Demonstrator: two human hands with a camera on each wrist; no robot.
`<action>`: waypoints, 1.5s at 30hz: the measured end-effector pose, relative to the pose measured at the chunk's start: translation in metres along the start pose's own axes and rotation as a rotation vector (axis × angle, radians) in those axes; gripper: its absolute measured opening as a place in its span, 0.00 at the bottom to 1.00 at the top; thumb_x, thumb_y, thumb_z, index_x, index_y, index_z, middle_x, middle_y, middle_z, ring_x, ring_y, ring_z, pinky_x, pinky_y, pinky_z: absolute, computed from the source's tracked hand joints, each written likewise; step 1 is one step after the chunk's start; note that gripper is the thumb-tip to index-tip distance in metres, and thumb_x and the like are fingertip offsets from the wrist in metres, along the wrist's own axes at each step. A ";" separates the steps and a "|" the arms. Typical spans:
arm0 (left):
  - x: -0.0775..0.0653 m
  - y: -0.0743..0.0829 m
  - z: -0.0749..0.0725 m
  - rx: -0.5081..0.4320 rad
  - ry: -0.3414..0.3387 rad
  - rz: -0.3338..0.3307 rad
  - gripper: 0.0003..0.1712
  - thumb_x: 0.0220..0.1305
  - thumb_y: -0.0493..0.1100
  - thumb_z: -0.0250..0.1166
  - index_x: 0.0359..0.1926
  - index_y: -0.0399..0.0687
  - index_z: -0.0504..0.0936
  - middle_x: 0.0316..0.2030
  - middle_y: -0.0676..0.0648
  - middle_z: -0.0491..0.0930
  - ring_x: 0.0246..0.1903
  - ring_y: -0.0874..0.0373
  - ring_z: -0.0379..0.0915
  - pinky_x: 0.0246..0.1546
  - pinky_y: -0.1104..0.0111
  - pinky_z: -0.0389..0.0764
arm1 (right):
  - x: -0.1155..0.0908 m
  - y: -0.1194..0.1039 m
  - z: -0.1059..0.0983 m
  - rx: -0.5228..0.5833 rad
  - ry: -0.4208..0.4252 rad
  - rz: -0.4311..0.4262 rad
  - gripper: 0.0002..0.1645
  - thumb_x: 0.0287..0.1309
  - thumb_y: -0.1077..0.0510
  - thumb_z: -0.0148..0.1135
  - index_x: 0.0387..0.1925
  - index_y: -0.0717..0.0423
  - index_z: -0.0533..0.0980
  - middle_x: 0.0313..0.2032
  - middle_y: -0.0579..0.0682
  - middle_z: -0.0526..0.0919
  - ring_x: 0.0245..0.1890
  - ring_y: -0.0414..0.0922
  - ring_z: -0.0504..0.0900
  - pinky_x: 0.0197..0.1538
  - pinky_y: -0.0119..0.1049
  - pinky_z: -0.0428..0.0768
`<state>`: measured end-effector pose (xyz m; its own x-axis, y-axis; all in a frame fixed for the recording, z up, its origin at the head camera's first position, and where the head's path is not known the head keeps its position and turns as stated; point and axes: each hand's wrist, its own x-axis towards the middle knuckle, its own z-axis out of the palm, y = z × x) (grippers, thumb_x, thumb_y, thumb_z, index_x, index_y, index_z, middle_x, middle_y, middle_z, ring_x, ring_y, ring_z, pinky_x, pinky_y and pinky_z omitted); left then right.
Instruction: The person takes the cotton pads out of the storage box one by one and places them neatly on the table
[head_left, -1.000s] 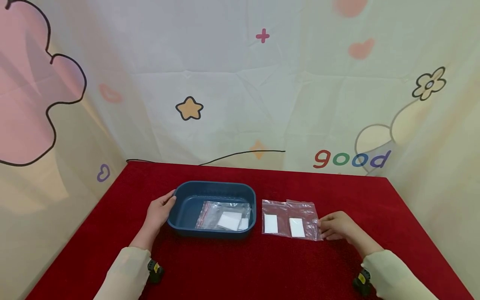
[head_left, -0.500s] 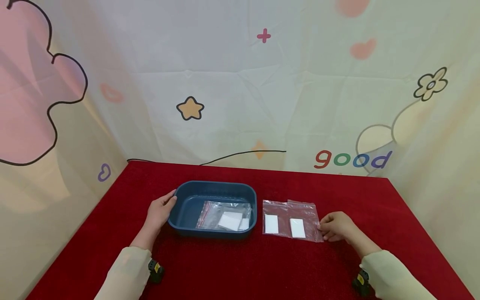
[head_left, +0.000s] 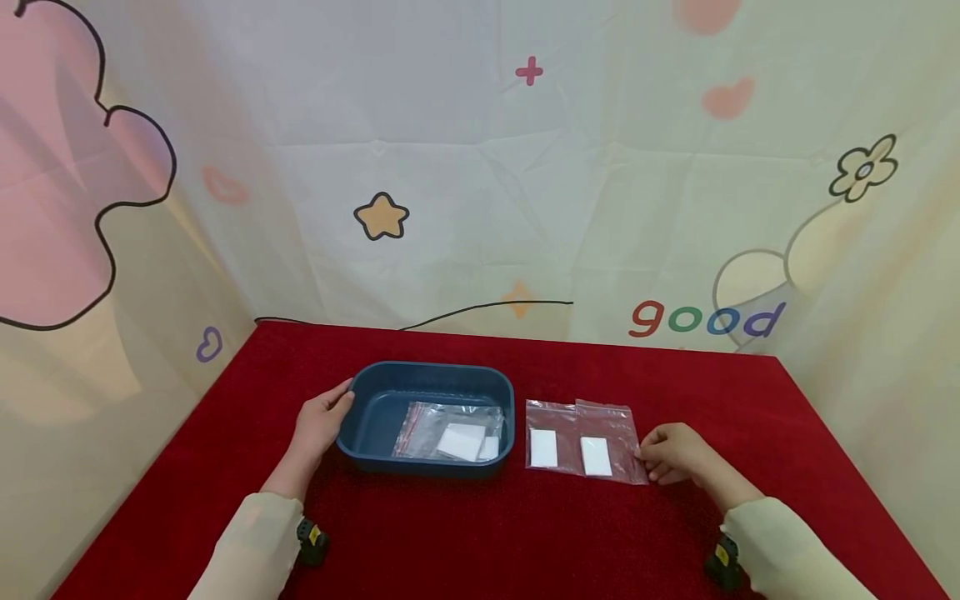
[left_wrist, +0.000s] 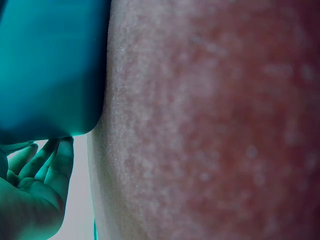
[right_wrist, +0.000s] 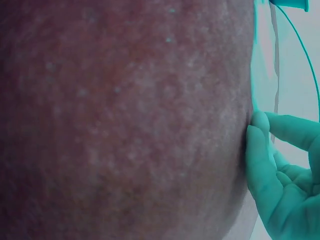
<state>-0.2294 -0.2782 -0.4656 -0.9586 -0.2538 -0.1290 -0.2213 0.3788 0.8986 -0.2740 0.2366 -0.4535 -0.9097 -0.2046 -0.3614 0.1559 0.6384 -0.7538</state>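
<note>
My left hand (head_left: 318, 425) grips the left end of a dark blue plastic basin (head_left: 371, 462). In the left wrist view, the fingertips (left_wrist: 64, 145) meet the basin's outer side (left_wrist: 60, 75). Inside the basin, toward its right, lie clear zip bags (head_left: 416, 425) with white rectangular pieces (head_left: 461, 442). Two more clear zip bags lie flat right of the basin, overlapping slightly. The nearer-to-basin bag (head_left: 551, 412) and the right-hand bag (head_left: 618, 429) each contain one white rectangular piece. My right hand (head_left: 675, 452) pinches the right edge of the right-hand bag between thumb and fingers.
A red cloth (head_left: 465, 533) covers the table. Behind it hangs a pale curtain (head_left: 465, 192) with printed shapes and the word "good", and it also closes off both sides. Each wrist wears a small dark camera, such as the left one (head_left: 311, 542).
The right-hand bag's right edge has shifted very slightly rightward with my right hand's fingers. My left hand and the basin stay in place; the whole view has drifted a little.
</note>
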 end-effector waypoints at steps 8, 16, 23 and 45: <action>0.000 0.000 0.000 -0.001 0.002 0.002 0.29 0.81 0.43 0.50 0.77 0.40 0.63 0.77 0.35 0.61 0.78 0.38 0.55 0.74 0.45 0.67 | 0.001 -0.003 -0.007 -0.035 -0.026 0.021 0.16 0.72 0.58 0.55 0.43 0.71 0.78 0.28 0.52 0.84 0.26 0.41 0.83 0.34 0.40 0.88; 0.000 0.001 -0.001 -0.007 -0.004 0.002 0.29 0.81 0.43 0.49 0.77 0.40 0.63 0.77 0.35 0.61 0.78 0.38 0.54 0.75 0.45 0.65 | 0.002 -0.019 -0.019 -0.108 -0.021 -0.004 0.21 0.75 0.54 0.52 0.47 0.71 0.78 0.36 0.57 0.87 0.33 0.43 0.85 0.39 0.43 0.86; 0.001 0.002 -0.001 -0.008 -0.006 -0.006 0.29 0.81 0.44 0.50 0.77 0.40 0.62 0.77 0.35 0.60 0.78 0.38 0.54 0.75 0.45 0.66 | 0.007 -0.035 -0.027 -0.128 -0.029 -0.079 0.24 0.77 0.53 0.51 0.54 0.73 0.76 0.43 0.64 0.86 0.40 0.47 0.84 0.45 0.44 0.87; 0.000 0.002 0.000 0.007 -0.001 -0.013 0.29 0.81 0.43 0.50 0.77 0.41 0.63 0.77 0.35 0.61 0.78 0.38 0.54 0.74 0.45 0.67 | 0.029 -0.107 -0.031 -0.116 -0.098 -0.246 0.25 0.78 0.51 0.50 0.61 0.68 0.73 0.52 0.66 0.85 0.43 0.43 0.86 0.55 0.45 0.87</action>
<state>-0.2294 -0.2773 -0.4642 -0.9558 -0.2577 -0.1416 -0.2353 0.3816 0.8939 -0.3287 0.1859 -0.3660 -0.8724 -0.4308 -0.2307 -0.1152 0.6400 -0.7597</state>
